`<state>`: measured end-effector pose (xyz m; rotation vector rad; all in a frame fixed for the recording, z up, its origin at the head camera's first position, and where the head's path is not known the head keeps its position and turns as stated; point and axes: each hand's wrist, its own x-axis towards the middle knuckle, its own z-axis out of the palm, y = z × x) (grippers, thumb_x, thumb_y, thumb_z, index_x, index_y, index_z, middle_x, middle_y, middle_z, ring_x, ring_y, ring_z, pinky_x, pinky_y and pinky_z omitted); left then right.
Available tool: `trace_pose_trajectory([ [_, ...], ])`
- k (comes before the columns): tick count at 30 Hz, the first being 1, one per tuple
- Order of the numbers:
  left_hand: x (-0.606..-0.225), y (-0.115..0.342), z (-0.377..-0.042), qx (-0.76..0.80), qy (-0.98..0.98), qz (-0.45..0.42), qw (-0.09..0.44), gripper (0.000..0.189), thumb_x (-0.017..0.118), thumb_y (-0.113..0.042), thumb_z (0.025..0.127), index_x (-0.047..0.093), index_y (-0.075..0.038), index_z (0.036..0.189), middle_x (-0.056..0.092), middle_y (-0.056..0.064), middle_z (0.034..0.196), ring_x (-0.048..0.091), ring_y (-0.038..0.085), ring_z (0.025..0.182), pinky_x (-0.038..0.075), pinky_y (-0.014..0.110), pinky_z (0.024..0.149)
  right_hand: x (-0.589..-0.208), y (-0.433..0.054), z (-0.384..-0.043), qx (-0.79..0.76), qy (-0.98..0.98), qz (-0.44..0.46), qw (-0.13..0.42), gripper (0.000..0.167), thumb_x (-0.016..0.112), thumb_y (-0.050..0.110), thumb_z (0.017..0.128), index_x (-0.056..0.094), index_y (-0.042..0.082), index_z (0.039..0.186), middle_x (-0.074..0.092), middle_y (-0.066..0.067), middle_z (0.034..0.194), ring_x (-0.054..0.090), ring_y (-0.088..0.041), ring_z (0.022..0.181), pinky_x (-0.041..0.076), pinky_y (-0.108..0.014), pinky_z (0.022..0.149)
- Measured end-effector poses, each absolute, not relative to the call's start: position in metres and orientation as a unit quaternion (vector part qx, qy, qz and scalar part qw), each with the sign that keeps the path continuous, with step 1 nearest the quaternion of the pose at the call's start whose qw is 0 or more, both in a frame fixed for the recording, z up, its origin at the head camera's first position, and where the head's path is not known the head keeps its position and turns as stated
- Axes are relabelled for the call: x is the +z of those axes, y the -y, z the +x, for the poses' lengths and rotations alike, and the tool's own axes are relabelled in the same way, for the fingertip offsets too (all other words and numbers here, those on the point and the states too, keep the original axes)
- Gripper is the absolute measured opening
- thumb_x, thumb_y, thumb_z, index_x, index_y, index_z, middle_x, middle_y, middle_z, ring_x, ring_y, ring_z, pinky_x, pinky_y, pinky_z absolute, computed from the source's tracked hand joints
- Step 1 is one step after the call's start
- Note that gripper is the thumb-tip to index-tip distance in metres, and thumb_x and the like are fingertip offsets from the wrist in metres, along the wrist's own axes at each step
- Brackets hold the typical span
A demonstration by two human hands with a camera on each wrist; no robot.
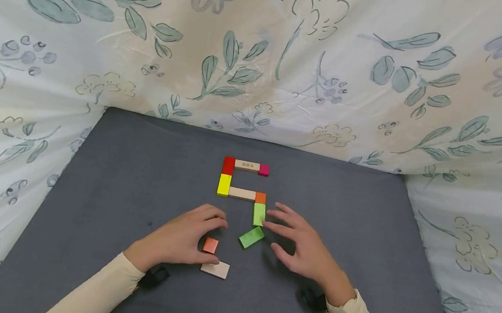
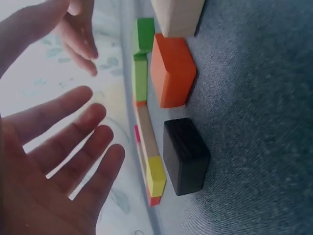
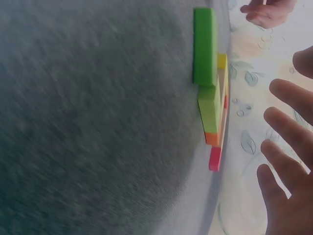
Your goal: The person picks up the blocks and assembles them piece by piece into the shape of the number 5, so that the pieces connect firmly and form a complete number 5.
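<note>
My left hand (image 1: 186, 236) hovers with spread, relaxed fingers and holds nothing. Below and beside it lie an orange block (image 1: 210, 245) and a pale wooden block (image 1: 216, 269). A black block (image 2: 187, 156) shows in the left wrist view, hidden under the hand in the head view. My right hand (image 1: 303, 242) is also empty, fingers loosely spread. Its fingertips are close beside a light green block (image 1: 259, 214) and a darker green block (image 1: 251, 237). The darker green one lies at a slant, its corner close to the light green block's lower end.
Behind the hands, blocks form an angular line: red (image 1: 229, 165), yellow (image 1: 224, 185), two pale wooden bars, one at the top (image 1: 247, 166) and one lower (image 1: 242, 193), pink (image 1: 264, 170) and small orange (image 1: 260, 198). Floral cloth (image 1: 246, 114) surrounds the dark grey table (image 1: 161, 167).
</note>
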<state>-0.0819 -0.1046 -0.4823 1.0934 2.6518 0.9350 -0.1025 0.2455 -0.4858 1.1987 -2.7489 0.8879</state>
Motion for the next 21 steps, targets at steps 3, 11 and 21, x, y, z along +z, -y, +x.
trace_pose_trajectory([
  [3, -0.481, 0.106, -0.076, 0.293, -0.878, 0.371, 0.078, 0.061, 0.094, -0.044, 0.085, 0.073, -0.012, 0.132, 0.059, -0.004, 0.139, 0.055, 0.015, 0.128, 0.055, 0.04, 0.104, -0.488, -0.243, -0.098, 0.271, 0.877, 0.397, -0.001, 0.049, 0.076, 0.021, 0.096, 0.073, 0.017, 0.144, 0.055, -0.002, 0.16, 0.037, -0.028, 0.157, 0.041, -0.065, 0.115],
  [11, -0.493, 0.103, -0.066, 0.257, -0.869, 0.415, 0.081, 0.047, 0.094, -0.04, 0.086, 0.079, -0.014, 0.121, 0.063, -0.006, 0.131, 0.056, 0.013, 0.124, 0.053, 0.036, 0.104, -0.494, -0.238, -0.093, 0.245, 0.877, 0.413, -0.012, 0.046, 0.078, 0.021, 0.095, 0.075, 0.016, 0.14, 0.059, 0.0, 0.157, 0.045, -0.028, 0.152, 0.043, -0.06, 0.116],
  [21, -0.501, 0.093, -0.06, 0.213, -0.859, 0.465, 0.036, 0.044, 0.095, -0.037, 0.085, 0.078, -0.015, 0.12, 0.065, -0.003, 0.13, 0.059, 0.015, 0.123, 0.05, 0.04, 0.105, -0.499, -0.235, -0.093, 0.233, 0.876, 0.422, -0.015, 0.045, 0.079, 0.021, 0.096, 0.075, 0.016, 0.14, 0.059, 0.0, 0.156, 0.044, -0.025, 0.153, 0.042, -0.058, 0.117],
])
